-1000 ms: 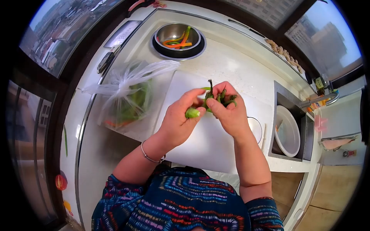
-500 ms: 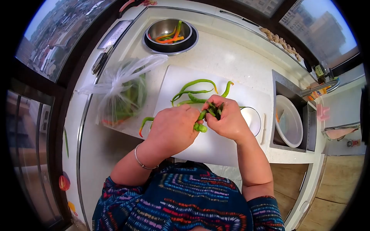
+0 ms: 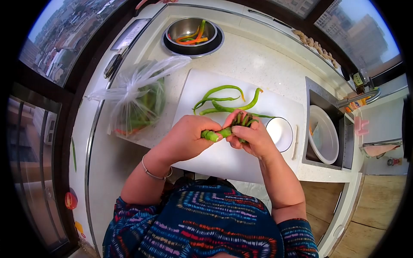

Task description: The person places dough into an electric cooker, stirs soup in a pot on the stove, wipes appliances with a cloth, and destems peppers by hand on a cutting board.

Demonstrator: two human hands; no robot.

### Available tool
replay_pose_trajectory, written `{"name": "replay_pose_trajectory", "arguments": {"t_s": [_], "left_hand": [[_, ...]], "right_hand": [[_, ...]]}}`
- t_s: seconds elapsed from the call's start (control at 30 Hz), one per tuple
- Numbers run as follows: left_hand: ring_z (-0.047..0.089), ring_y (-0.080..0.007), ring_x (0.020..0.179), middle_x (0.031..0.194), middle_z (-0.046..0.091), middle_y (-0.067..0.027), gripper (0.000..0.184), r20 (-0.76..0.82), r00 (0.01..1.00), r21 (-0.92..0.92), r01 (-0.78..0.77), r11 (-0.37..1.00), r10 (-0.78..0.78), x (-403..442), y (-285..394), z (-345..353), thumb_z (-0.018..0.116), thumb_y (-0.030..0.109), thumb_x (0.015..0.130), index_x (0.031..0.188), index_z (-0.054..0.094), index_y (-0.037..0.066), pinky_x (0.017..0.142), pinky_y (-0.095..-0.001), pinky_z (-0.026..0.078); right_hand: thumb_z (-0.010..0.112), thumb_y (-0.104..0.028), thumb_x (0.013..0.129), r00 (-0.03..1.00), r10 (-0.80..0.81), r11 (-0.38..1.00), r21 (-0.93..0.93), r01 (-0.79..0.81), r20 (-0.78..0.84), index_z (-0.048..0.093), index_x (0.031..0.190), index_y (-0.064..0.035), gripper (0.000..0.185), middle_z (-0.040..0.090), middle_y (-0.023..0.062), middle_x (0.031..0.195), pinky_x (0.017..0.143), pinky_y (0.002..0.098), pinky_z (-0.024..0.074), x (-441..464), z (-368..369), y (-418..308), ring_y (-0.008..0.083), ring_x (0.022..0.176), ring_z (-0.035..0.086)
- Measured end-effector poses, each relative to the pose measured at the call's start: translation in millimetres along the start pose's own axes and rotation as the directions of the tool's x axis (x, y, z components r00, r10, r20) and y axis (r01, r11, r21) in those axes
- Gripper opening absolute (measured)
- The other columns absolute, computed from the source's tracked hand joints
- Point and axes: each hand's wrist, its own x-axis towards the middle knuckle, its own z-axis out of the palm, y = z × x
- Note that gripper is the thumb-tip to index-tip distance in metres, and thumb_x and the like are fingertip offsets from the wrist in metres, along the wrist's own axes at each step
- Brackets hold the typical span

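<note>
Over the white cutting board point(image 3: 241, 167), my left hand point(image 3: 187, 135) is closed round green chili peppers point(image 3: 211, 136), their thick ends pointing toward my right hand. My right hand point(image 3: 254, 139) is closed on several dark green pepper stems point(image 3: 243, 120), with its thumb and fingertips pinching at the pepper end. The two hands nearly touch. Just beyond them on the board lie long curved green peppers point(image 3: 247, 105), some with orange tips. A round white bowl point(image 3: 279, 134) sits beside my right hand. How many peppers my left hand holds is hidden by its fingers.
A knotted clear plastic bag point(image 3: 140, 101) of green peppers is on the left. Behind it stands a metal bowl point(image 3: 183, 28) holding orange and green peppers. At right, a white basin point(image 3: 322, 137) rests in the sink point(image 3: 310, 96) below a faucet point(image 3: 361, 96).
My left hand has shifted slightly left and turned, showing more of the pepper ends. The red-tipped pepper left of it no longer shows. My right hand has turned, with the stems now facing up.
</note>
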Motion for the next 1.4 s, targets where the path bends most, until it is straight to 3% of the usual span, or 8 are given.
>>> {"name": "replay_pose_trajectory", "arguments": {"t_s": [0.17,0.3,0.5,0.57,0.73,0.8,1.0,1.4], "left_hand": [[0.050,-0.0186,0.057,0.065,0.055,-0.0115,0.013,0.127,0.991,0.028,-0.052,0.998,0.048,-8.7,-9.7,-1.3,0.064,0.007,0.073,0.083,0.060,0.001,0.053,-0.0295,0.039],[0.049,-0.0140,0.058,0.063,0.054,-0.0083,0.011,0.238,0.941,-0.083,0.265,0.961,-0.239,-19.3,-23.5,-2.7,0.063,0.008,0.074,0.081,0.059,0.000,0.053,-0.0282,0.039],[0.043,-0.0062,0.062,0.065,0.050,0.0009,0.011,0.073,0.933,-0.367,0.354,0.860,-0.353,-35.4,-51.0,-4.0,0.064,0.009,0.075,0.075,0.056,0.001,0.056,-0.0243,0.037],[0.042,-0.0051,0.063,0.066,0.049,0.0034,0.012,0.030,0.916,-0.427,0.374,0.823,-0.400,-38.5,-54.2,-6.2,0.064,0.009,0.075,0.073,0.054,0.002,0.056,-0.0238,0.037],[0.038,-0.0033,0.053,0.062,0.045,0.0056,0.012,-0.055,0.880,-0.543,0.371,0.754,-0.472,-41.7,-61.6,-11.0,0.063,0.005,0.075,0.073,0.052,0.006,0.049,-0.0192,0.032],[0.040,-0.0034,0.054,0.063,0.044,0.0051,0.012,-0.063,0.877,-0.542,0.371,0.754,-0.477,-42.6,-62.0,-11.9,0.063,0.007,0.076,0.074,0.051,0.005,0.049,-0.0198,0.033],[0.045,-0.0063,0.048,0.059,0.048,0.0003,0.015,-0.103,0.841,-0.679,0.331,0.656,-0.531,-40.2,-59.5,-13.1,0.061,0.004,0.076,0.076,0.046,0.007,0.043,-0.0198,0.035],[0.050,-0.0075,0.049,0.066,0.056,-0.0042,0.011,-0.171,0.858,-0.633,0.281,0.722,-0.484,-10.8,-45.5,-9.0,0.059,0.006,0.079,0.079,0.048,0.005,0.044,-0.0195,0.039]], "right_hand": [[0.058,-0.002,0.074,0.986,0.106,0.990,0.074,-0.117,0.128,0.048,0.080,-0.0057,0.012,0.050,0.0053,0.062,0.041,0.0210,0.0287,-4.1,-5.2,16.1,0.0083,0.047,0.041],[0.055,-0.001,0.074,0.994,0.104,0.989,0.108,-0.099,-0.042,0.047,0.078,-0.0064,0.010,0.052,0.0068,0.062,0.039,0.0218,0.0279,9.0,-20.5,18.8,0.0088,0.046,0.041],[0.055,-0.009,0.076,0.974,-0.039,0.850,-0.520,-0.087,-0.225,0.053,0.077,-0.0030,0.007,0.058,0.0064,0.065,0.045,0.0247,0.0368,70.8,-32.2,24.0,0.0126,0.047,0.047],[0.055,-0.013,0.077,0.925,-0.342,0.510,-0.859,0.032,-0.168,0.056,0.082,-0.0023,0.012,0.057,0.0107,0.065,0.050,0.0287,0.0403,94.1,-38.0,32.9,0.0208,0.050,0.050],[0.056,-0.014,0.076,0.952,-0.302,0.216,-0.976,0.012,-0.056,0.060,0.085,-0.0092,0.012,0.060,0.0106,0.072,0.058,0.0357,0.0438,126.4,-24.5,31.0,0.0283,0.066,0.056],[0.055,-0.009,0.072,0.899,-0.410,-0.197,-0.978,0.074,0.151,0.062,0.086,-0.0140,0.017,0.060,0.0082,0.076,0.061,0.0376,0.0451,143.8,-36.3,39.1,0.0270,0.075,0.058],[0.052,-0.004,0.070,0.940,-0.266,-0.401,-0.911,0.094,0.214,0.059,0.080,-0.0128,0.015,0.058,0.0072,0.076,0.059,0.0389,0.0455,151.3,-42.8,25.1,0.0272,0.075,0.058],[0.062,-0.001,0.063,0.714,-0.675,-0.198,-0.978,0.068,0.186,0.050,0.070,-0.0074,0.016,0.054,0.0034,0.065,0.051,0.0296,0.0416,57.2,-1.6,-31.7,0.0190,0.056,0.053]]}}
